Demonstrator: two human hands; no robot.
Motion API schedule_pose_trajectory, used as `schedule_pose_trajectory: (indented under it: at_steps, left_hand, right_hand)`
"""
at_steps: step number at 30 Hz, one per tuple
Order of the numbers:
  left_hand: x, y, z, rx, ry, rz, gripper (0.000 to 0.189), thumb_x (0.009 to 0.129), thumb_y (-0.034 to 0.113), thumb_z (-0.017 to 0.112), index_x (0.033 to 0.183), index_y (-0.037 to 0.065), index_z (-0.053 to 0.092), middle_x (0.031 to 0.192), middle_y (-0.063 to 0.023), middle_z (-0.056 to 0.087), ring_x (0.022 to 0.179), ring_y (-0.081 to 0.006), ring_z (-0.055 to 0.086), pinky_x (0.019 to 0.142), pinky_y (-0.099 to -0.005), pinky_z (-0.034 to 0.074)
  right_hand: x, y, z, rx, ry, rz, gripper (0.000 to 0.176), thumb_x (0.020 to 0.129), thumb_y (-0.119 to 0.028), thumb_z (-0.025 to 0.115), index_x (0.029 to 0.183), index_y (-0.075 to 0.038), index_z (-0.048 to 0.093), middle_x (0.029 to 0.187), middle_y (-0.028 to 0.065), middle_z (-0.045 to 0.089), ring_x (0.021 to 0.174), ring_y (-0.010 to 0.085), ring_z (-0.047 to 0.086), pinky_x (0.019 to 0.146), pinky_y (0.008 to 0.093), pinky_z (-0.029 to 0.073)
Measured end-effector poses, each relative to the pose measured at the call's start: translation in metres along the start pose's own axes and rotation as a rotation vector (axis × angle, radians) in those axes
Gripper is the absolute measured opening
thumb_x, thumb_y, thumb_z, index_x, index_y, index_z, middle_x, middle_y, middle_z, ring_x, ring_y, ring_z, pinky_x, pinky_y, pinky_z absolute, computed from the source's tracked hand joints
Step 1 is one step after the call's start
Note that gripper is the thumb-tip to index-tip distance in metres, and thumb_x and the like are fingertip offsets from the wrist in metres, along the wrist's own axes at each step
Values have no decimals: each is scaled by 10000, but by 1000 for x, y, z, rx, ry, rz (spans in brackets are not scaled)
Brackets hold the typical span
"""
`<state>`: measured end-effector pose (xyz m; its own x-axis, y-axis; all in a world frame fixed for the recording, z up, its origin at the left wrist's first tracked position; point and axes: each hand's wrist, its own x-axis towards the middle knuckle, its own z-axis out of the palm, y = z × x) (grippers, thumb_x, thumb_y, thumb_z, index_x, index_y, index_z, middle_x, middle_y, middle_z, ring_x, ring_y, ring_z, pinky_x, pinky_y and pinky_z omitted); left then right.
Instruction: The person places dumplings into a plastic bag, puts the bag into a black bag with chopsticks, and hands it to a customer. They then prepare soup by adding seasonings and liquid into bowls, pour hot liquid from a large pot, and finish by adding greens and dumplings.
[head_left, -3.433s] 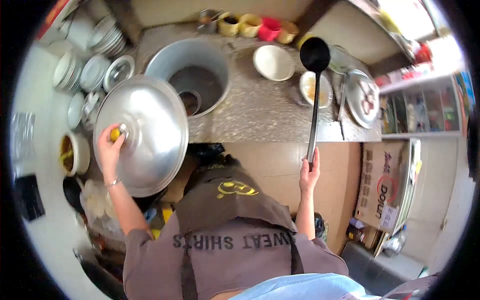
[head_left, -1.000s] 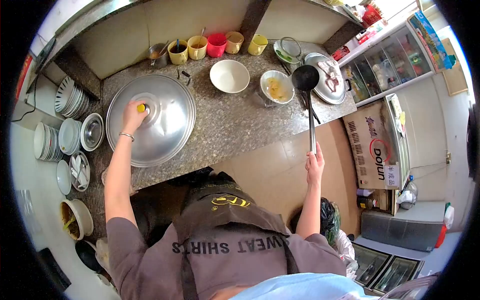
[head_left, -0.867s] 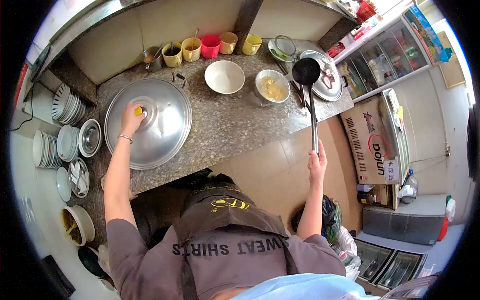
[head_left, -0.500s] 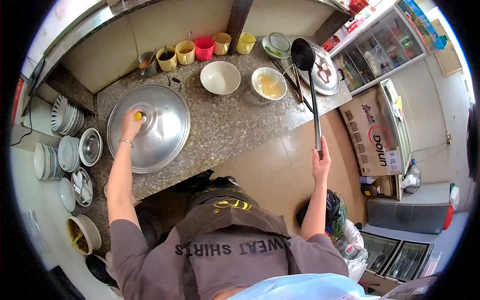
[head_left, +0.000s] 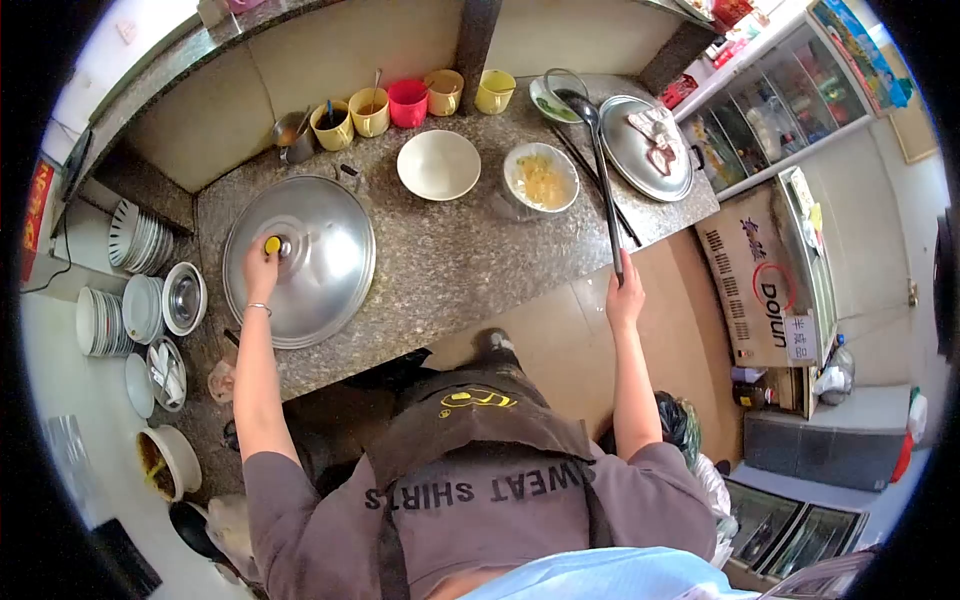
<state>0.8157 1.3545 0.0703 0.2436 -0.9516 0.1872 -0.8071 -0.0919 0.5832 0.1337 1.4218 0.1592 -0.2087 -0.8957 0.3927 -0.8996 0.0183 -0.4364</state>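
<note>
My left hand [head_left: 260,268] has its fingers closed round the yellow-topped knob [head_left: 272,245] of a large round metal lid [head_left: 325,275]. That lid lies at the left part of the stone counter; what is under it is hidden. Held by its long dark handle, a ladle [head_left: 605,180] is in my right hand [head_left: 626,295], over the counter's front edge. Its bowl points away from me, close to a small dish with green food [head_left: 556,108]. Left of the ladle stands a plastic-covered bowl with pale yellow food [head_left: 541,180], and beside it an empty white bowl [head_left: 439,165].
Several cups [head_left: 369,112] line the back wall. Chopsticks [head_left: 625,222] and a second metal lid [head_left: 640,125] with a cloth-like item lie at the right. Stacked plates [head_left: 102,322] and a pot with brown contents [head_left: 178,462] stand at the left. A glass-door cabinet [head_left: 775,90] is farther right.
The ladle has swung left, its bowl going from beside the right-hand lid to the green food dish. My right hand has moved slightly left and up. My left hand stays at the lid's knob.
</note>
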Motion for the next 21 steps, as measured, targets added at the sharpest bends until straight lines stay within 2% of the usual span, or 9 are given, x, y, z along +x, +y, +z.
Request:
schedule_pose_trajectory:
  at_steps: [2, 4, 6, 8, 11, 15, 16, 18, 21]
  left_hand:
    - [-25, 20, -3, -252, 245, -184, 326, 803, 40, 625, 1126, 47, 581, 1015, -136, 619, 927, -222, 602, 793, -292, 471]
    - [-64, 32, 1, -242, 373, -236, 263, 850, 23, 581, 1113, 17, 572, 988, -78, 619, 860, -138, 581, 755, -245, 463]
    - [-125, 62, 25, -415, 570, -295, 208, 889, 64, 559, 1087, 5, 574, 959, -40, 614, 816, -116, 564, 718, -248, 470]
    - [-202, 102, 64, -671, 733, -582, 178, 936, 150, 518, 1027, 13, 586, 828, 11, 579, 684, -58, 514, 590, -195, 440]
    - [-331, 155, 163, -720, 861, -864, 191, 933, 230, 520, 946, 57, 598, 684, -5, 551, 576, -83, 512, 493, -219, 416]
    - [-457, 262, 284, -737, 555, -1387, 376, 914, 383, 528, 728, 61, 582, 693, -35, 578, 629, -114, 541, 579, -256, 441]
    - [-507, 262, 335, -709, 406, -1297, 346, 883, 360, 560, 819, 26, 626, 748, -55, 609, 706, -150, 569, 655, -290, 458]
    - [-529, 320, 376, -620, 158, -1527, 326, 844, 307, 591, 950, 4, 648, 826, -75, 648, 793, -198, 595, 737, -329, 466]
    - [-536, 382, 398, -673, -23, -1508, 390, 818, 318, 612, 1036, -5, 633, 964, -137, 655, 889, -245, 606, 792, -344, 464]
  right_hand:
    - [35, 26, 25, -41, -24, -15, 564, 801, -50, 551, 1330, -199, 422, 1064, 139, 562, 887, 357, 579, 726, 440, 478]
    - [71, 59, 54, -93, -45, -69, 590, 802, -59, 554, 1344, -237, 401, 1113, 137, 530, 895, 363, 574, 728, 440, 481]
    - [97, 96, 86, -98, -114, -32, 571, 811, -47, 551, 1340, -210, 411, 1133, 160, 542, 980, 350, 553, 807, 436, 457]
    - [124, 123, 108, -61, -187, -68, 560, 819, -56, 547, 1346, -174, 399, 1138, 185, 533, 997, 362, 543, 817, 430, 454]
    - [140, 163, 135, 20, -204, -138, 550, 815, -69, 557, 1337, -134, 397, 1137, 183, 537, 996, 373, 539, 828, 430, 446]
    - [143, 194, 145, 15, -178, -304, 575, 796, -51, 528, 1338, -145, 358, 1089, 198, 525, 947, 398, 530, 771, 460, 452]
    - [142, 203, 146, -5, -229, -298, 569, 803, -74, 542, 1337, -140, 357, 1077, 216, 520, 962, 407, 520, 779, 460, 448]
    - [140, 213, 140, -56, -339, -339, 595, 788, -87, 585, 1336, -113, 353, 1137, 213, 485, 1006, 396, 504, 804, 447, 446]
    - [124, 217, 127, -76, -313, -542, 583, 783, -78, 611, 1317, -78, 379, 1206, 201, 439, 1032, 376, 490, 814, 433, 450]
